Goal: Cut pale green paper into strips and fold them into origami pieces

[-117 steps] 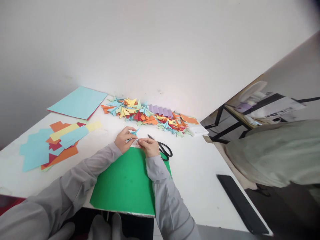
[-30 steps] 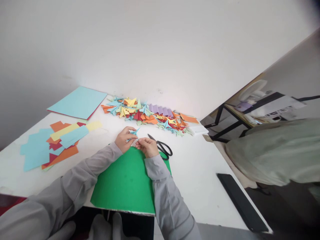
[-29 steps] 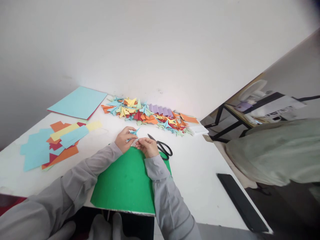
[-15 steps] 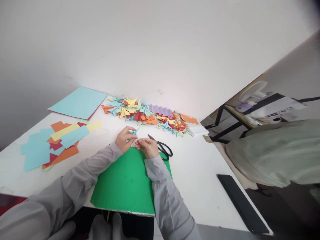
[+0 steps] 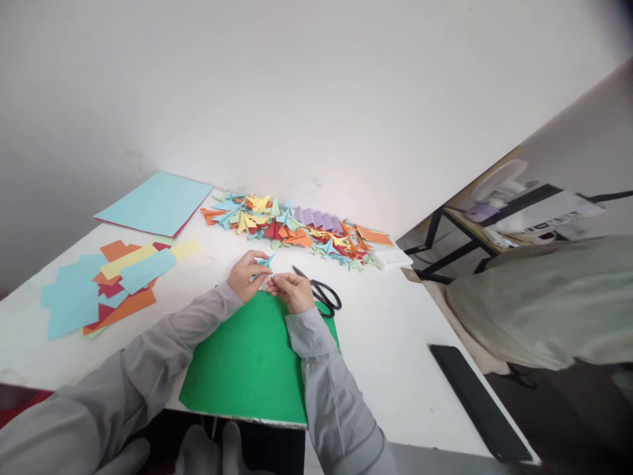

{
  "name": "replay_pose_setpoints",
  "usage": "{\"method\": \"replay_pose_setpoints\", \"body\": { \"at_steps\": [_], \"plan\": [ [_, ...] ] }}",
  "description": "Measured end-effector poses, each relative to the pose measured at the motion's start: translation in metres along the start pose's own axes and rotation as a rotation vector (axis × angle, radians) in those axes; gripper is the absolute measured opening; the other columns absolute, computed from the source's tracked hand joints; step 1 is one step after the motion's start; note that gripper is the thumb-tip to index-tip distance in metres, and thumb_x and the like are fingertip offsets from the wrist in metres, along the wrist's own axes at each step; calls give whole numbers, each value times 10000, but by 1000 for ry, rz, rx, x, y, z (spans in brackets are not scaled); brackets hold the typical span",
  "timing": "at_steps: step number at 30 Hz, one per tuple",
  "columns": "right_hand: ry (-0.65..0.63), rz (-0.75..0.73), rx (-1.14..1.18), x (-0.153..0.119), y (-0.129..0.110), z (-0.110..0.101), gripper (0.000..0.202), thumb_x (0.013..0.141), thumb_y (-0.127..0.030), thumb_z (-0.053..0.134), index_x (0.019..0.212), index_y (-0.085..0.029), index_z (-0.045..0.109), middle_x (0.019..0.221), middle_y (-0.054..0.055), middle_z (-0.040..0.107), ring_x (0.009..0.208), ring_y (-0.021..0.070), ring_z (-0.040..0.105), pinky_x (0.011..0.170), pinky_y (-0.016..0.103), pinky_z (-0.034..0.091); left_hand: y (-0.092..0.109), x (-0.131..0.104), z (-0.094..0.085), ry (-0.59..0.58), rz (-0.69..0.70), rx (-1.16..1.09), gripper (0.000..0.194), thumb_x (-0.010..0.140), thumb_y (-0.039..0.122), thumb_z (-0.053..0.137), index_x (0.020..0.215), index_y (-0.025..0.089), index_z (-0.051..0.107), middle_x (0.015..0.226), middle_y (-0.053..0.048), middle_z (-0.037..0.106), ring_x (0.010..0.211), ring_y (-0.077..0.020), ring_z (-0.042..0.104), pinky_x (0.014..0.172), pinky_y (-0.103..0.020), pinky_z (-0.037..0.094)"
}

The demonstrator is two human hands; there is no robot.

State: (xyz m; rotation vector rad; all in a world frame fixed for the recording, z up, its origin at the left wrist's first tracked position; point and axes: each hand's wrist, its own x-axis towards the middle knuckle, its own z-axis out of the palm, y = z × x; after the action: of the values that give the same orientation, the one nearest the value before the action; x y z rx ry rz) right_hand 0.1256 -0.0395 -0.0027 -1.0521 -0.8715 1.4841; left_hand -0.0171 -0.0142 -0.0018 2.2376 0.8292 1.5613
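Between the fingers of my left hand (image 5: pixel 247 276) is a small light-blue folded paper (image 5: pixel 268 261), its pointed tip showing past my fingertips. My right hand (image 5: pixel 293 291) is closed in a pinch at the near end of the same folded paper, which my fingers partly cover. Both hands are above the far edge of a green sheet (image 5: pixel 247 359). Black-handled scissors (image 5: pixel 324 297) lie just right of my right hand, partly on the green sheet. Beyond my hands, a long heap of colourful folded paper planes (image 5: pixel 291 231) runs along the wall.
Loose cut paper pieces (image 5: pixel 79 290) lie at the left, below a large light-blue sheet (image 5: pixel 155 201). Purple pleated paper (image 5: pixel 319 219) is behind the heap. A black flat object (image 5: pixel 477 399) lies along the right edge. A person in pale green clothing (image 5: pixel 519 300) is beyond it.
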Motion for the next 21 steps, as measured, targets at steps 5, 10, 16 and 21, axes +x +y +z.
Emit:
{"method": "replay_pose_setpoints", "body": {
  "at_steps": [5, 10, 16, 21],
  "plan": [
    [-10, 3, 7, 0, 0, 0, 218, 490, -321, 762, 592, -156, 664, 565, 17, 670, 477, 108, 598, 453, 199, 446, 0, 0, 0, -2, 4, 2, 148, 739, 68, 523, 745, 153, 645, 989, -90, 541, 864, -159, 564, 700, -290, 469],
    [7, 5, -14, 1, 0, 0, 263, 484, -361, 764, 595, -152, 649, 547, 18, 659, 465, 112, 593, 455, 208, 444, 1, 1, -1, -19, -2, 24, 150, 746, 78, 518, 746, 161, 643, 987, -83, 545, 879, -157, 563, 720, -290, 467],
    [-23, -37, -82, 2, 0, 0, 309, 498, -426, 743, 602, -161, 624, 530, 10, 637, 453, 113, 578, 455, 223, 439, 0, 0, -1, -25, -1, 22, 151, 748, 81, 510, 744, 161, 638, 991, -82, 541, 872, -154, 560, 720, -292, 466],
    [-26, -74, -149, 1, 0, 3, 337, 518, -475, 707, 602, -179, 572, 512, -14, 605, 424, 111, 555, 449, 237, 424, 0, 0, -1, -32, -14, 24, 151, 751, 86, 509, 741, 163, 638, 993, -81, 539, 858, -149, 560, 718, -291, 469]
  ]
}}
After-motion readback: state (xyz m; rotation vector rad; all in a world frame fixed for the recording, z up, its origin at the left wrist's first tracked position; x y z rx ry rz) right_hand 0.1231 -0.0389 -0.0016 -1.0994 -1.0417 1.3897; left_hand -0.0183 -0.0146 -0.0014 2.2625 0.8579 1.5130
